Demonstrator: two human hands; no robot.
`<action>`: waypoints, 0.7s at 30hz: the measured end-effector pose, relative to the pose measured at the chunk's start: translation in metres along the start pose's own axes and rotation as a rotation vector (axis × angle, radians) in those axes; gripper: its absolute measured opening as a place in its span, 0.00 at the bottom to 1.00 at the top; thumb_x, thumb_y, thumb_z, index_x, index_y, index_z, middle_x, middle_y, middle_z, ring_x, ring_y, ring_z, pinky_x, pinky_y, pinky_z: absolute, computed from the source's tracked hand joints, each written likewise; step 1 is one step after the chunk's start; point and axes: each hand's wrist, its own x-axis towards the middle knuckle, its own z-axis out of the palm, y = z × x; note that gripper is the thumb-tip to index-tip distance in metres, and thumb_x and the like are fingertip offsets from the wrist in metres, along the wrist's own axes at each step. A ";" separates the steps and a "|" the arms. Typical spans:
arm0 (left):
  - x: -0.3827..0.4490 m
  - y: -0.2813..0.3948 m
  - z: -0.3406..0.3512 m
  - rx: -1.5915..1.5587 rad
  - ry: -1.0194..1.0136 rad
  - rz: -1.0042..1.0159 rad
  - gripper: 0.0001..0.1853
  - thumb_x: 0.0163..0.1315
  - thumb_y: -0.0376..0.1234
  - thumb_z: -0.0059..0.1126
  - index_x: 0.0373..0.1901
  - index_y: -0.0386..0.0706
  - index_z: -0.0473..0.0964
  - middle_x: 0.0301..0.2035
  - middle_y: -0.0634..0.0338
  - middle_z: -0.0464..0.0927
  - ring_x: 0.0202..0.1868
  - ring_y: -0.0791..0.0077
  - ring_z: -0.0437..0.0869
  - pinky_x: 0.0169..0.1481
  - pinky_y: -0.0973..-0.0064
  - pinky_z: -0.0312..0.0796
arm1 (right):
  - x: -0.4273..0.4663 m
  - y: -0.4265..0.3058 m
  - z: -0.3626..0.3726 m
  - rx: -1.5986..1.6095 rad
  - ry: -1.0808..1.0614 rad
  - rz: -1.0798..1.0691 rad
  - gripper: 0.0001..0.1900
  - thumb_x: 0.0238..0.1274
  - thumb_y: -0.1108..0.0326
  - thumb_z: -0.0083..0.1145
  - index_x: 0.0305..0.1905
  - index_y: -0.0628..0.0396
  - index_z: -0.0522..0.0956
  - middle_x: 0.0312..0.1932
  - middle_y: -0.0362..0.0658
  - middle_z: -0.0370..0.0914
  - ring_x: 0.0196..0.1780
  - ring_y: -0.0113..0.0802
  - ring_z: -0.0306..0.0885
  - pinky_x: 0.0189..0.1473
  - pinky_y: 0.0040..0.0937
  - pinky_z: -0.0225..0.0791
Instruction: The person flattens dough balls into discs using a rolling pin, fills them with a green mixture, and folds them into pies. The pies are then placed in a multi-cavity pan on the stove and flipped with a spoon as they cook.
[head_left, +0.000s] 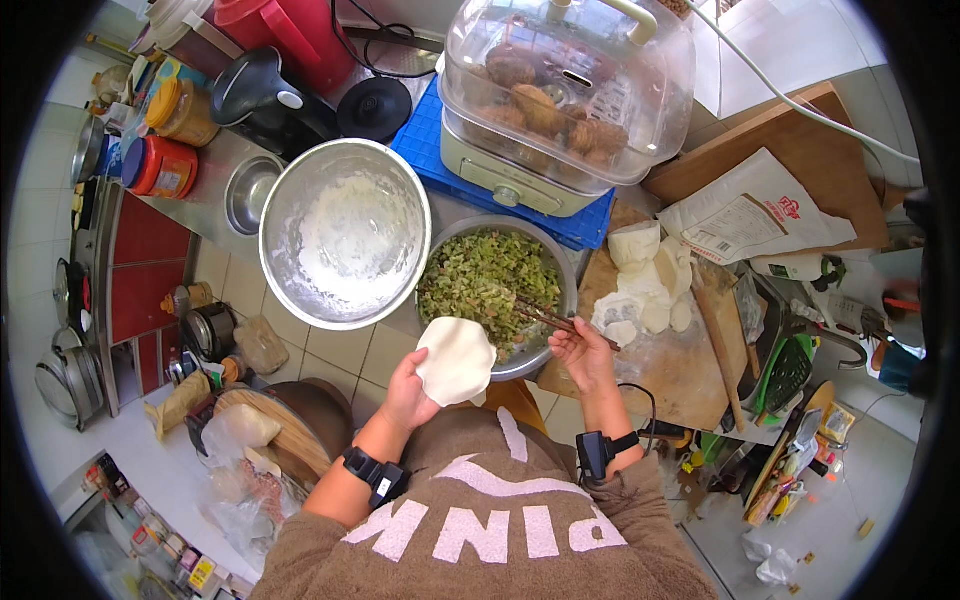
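A flat round dough wrapper (456, 361) lies across the fingers of my left hand (411, 390), its surface bare. My right hand (583, 351) grips a pair of brown chopsticks (551, 319), whose tips reach into chopped green filling (491, 281). That filling sits in a wide metal bowl (571, 281) just beyond both hands. To the right, a wooden board (675, 367) carries floured dough pieces (654, 274) and small flattened rounds. A rolling pin (716, 334) rests along the board's right side.
Left of the filling stands a large metal bowl (345, 232) dusted with flour. Behind it are a small metal bowl (251, 195), a black electric kettle (266, 97) and lidded jars. A clear-lidded steamer (562, 105) stands on a blue crate (420, 150). A flour bag (757, 210) lies behind the board.
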 end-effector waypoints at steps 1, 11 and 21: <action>0.006 -0.003 0.006 -0.021 -0.005 0.006 0.31 0.76 0.42 0.36 0.75 0.35 0.59 0.70 0.45 0.67 0.71 0.46 0.69 0.77 0.47 0.59 | -0.004 -0.006 0.003 0.005 -0.057 -0.013 0.12 0.76 0.62 0.53 0.43 0.61 0.80 0.35 0.51 0.86 0.40 0.45 0.88 0.42 0.37 0.82; 0.085 -0.015 0.052 -0.214 -0.196 0.033 0.29 0.76 0.45 0.36 0.72 0.38 0.64 0.69 0.46 0.70 0.69 0.48 0.72 0.76 0.49 0.61 | -0.092 -0.058 0.090 -1.161 -0.225 -0.803 0.08 0.69 0.72 0.59 0.45 0.67 0.83 0.35 0.48 0.87 0.35 0.36 0.85 0.41 0.30 0.77; 0.031 0.003 0.019 0.030 0.006 0.064 0.29 0.74 0.44 0.39 0.71 0.37 0.64 0.67 0.46 0.71 0.69 0.48 0.72 0.75 0.48 0.63 | -0.077 -0.056 0.048 -0.898 0.218 -0.453 0.11 0.73 0.66 0.59 0.42 0.65 0.81 0.30 0.45 0.86 0.35 0.28 0.85 0.39 0.26 0.77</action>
